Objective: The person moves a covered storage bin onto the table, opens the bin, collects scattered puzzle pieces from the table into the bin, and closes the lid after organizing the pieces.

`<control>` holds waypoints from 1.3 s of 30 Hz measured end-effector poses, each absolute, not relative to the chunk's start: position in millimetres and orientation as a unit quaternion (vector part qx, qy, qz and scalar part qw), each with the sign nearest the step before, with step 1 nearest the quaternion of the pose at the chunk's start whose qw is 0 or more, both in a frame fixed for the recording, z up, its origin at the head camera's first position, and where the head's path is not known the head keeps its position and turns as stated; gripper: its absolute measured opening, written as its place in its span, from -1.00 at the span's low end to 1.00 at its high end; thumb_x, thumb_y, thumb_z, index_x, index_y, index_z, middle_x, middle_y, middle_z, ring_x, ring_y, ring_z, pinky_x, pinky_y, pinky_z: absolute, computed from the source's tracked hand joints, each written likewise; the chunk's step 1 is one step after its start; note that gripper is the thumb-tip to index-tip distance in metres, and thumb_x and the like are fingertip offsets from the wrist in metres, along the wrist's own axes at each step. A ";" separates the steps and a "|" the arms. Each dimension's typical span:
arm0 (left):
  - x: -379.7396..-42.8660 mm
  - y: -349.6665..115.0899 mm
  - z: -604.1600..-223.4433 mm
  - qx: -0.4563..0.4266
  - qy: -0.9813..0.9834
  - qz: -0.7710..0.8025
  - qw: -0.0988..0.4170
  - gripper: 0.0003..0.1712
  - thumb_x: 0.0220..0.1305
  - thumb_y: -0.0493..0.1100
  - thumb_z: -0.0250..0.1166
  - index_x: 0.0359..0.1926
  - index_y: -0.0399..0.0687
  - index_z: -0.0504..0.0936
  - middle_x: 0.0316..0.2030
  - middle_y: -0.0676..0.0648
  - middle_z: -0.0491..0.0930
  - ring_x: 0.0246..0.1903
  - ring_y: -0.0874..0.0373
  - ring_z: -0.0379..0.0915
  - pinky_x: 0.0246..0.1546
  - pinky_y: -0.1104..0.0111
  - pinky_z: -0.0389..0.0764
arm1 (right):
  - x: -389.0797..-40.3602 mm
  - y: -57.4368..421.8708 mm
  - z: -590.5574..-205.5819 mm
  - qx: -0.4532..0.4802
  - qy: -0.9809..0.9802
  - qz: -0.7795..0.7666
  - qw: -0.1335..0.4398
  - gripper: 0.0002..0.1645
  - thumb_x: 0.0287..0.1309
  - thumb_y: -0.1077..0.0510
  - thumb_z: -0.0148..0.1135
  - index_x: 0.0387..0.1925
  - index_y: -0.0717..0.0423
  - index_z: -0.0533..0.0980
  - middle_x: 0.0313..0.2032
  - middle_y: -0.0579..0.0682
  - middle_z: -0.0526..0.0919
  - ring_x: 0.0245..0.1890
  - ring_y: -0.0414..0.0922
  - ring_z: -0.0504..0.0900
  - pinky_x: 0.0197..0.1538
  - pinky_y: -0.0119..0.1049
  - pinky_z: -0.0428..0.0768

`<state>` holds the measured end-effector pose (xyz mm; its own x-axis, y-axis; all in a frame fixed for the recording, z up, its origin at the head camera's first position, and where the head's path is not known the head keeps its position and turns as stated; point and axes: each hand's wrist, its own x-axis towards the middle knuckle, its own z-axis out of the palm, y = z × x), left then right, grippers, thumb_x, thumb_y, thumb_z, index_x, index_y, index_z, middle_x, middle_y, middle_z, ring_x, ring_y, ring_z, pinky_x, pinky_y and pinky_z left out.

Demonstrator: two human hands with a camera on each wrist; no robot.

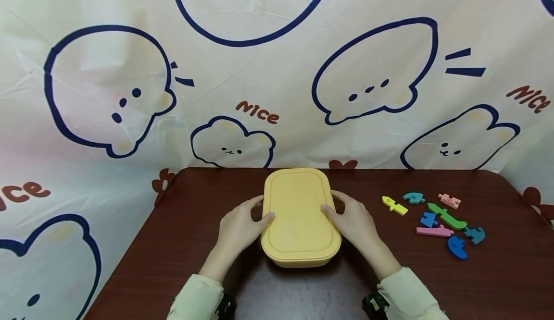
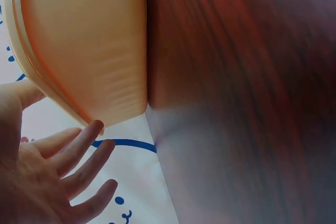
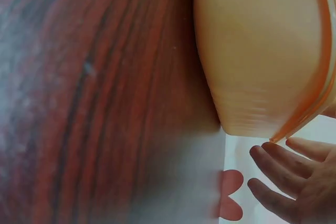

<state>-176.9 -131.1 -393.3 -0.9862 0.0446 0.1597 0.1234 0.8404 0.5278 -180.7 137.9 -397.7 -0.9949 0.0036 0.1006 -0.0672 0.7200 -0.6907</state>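
A pale yellow rectangular plastic box stands on the table, its lid on top. My left hand holds the lid's left edge, thumb on the upper face. In the left wrist view its fingertips reach the rim beside the box wall, and the other fingers are spread. Opposite, my right hand holds the right edge in the same way, with its thumb on top. The right wrist view has its fingertips at the lid's far corner. The inside of the box is hidden.
Right of the box, several colourful puzzle pieces lie loose, among them a yellow piece, a green piece and a pink strip. The dark wooden table ends at a patterned white curtain behind.
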 end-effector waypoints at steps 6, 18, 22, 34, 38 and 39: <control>-176.9 -130.4 -394.7 -0.037 -0.959 -0.274 0.060 -0.40 0.21 0.25 0.35 0.21 0.12 0.61 0.04 0.04 0.65 0.04 -0.01 0.55 -0.04 -0.06 0.48 | -179.3 140.5 -398.6 0.007 -0.927 0.373 0.032 -0.23 0.27 -0.27 0.23 0.34 0.09 0.43 0.05 0.12 0.65 -0.21 -0.05 0.64 -0.16 0.01 0.57; -175.9 -126.4 -395.4 -0.034 -0.950 -0.309 0.043 -0.37 0.20 0.17 0.39 0.22 0.01 0.59 0.08 -0.02 0.64 0.03 -0.06 0.56 -0.09 -0.06 0.51 | -179.5 138.1 -401.3 0.005 -0.927 0.372 0.042 -0.30 0.26 -0.20 0.27 0.31 0.08 0.47 0.09 0.12 0.64 -0.20 -0.04 0.64 -0.26 -0.05 0.55; -175.6 -125.6 -395.2 -0.032 -0.948 -0.314 0.042 -0.37 0.21 0.14 0.39 0.24 -0.01 0.58 0.09 -0.04 0.63 0.04 -0.07 0.56 -0.08 -0.07 0.51 | -179.6 138.2 -402.7 0.009 -0.928 0.369 0.052 -0.31 0.26 -0.17 0.28 0.31 0.08 0.47 0.17 0.16 0.58 0.02 0.09 0.60 -0.18 0.05 0.56; -174.0 -122.3 -394.0 -0.034 -0.948 -0.313 0.043 -0.35 0.23 0.11 0.39 0.27 -0.04 0.55 0.12 -0.08 0.61 0.08 -0.08 0.54 -0.06 -0.09 0.50 | -181.3 136.1 -405.6 0.015 -0.927 0.366 0.083 -0.40 0.21 -0.08 0.35 0.20 0.11 0.56 -0.33 -0.05 0.51 -0.44 -0.14 0.43 -0.50 -0.28 0.31; -172.8 -122.2 -394.8 -0.036 -0.949 -0.310 0.050 -0.35 0.22 0.10 0.39 0.29 -0.03 0.54 0.12 -0.08 0.61 0.08 -0.08 0.54 -0.06 -0.10 0.50 | -181.8 135.5 -406.6 0.024 -0.926 0.369 0.080 -0.39 0.20 -0.07 0.36 0.21 0.13 0.54 -0.37 -0.06 0.47 -0.46 -0.15 0.42 -0.51 -0.29 0.30; -172.5 -122.1 -395.0 -0.035 -0.949 -0.309 0.052 -0.35 0.22 0.09 0.39 0.29 -0.03 0.54 0.13 -0.08 0.60 0.09 -0.08 0.53 -0.06 -0.11 0.50 | -181.7 135.5 -406.9 0.025 -0.926 0.369 0.080 -0.39 0.20 -0.07 0.36 0.21 0.13 0.53 -0.37 -0.06 0.47 -0.45 -0.15 0.42 -0.51 -0.30 0.30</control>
<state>-172.5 -122.1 -395.0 -0.9921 0.0350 0.1205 0.0993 0.8062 0.5833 -181.7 135.5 -406.9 -0.9860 0.0127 0.1662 -0.1051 0.7263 -0.6793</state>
